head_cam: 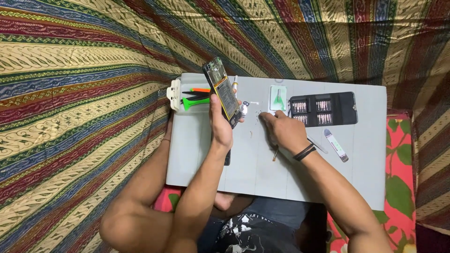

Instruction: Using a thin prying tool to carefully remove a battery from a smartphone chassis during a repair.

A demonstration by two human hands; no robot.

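You hold an opened smartphone (pixel 221 91) up off the board in your left hand (pixel 220 124), fingers wrapped round its lower end so that the exposed back, with its dark battery and the circuit board at the top, tilts toward your eyes. Raised like that, its insides probably catch the light better than they would lying flat.

Your right hand (pixel 282 131) is down on the grey work board (pixel 243 164), just right of the phone, fingers curled and fingertips pressed to the surface among some tiny specks that look like screws (pixel 257 114). Whether anything is pinched between those fingertips, you cannot tell from here. A thin tool handle (pixel 275 153) pokes out below that hand, near the wrist, which wears dark bands (pixel 304 152).

Just beyond your right fingertips sits a small pale green card with a green pick on it (pixel 278 99). Farther right, a black case of screwdriver bits (pixel 322 109) lies open, within easy reach. Near your right forearm lies a slim white pry tool (pixel 336 145).

To the left of the phone, past your left hand, orange and green plastic pry tools (pixel 196 98) are bunched beside a white clip-like part (pixel 175 94) at the board's edge. The board rests over your lap, and striped patterned cloth (pixel 75 93) surrounds it.
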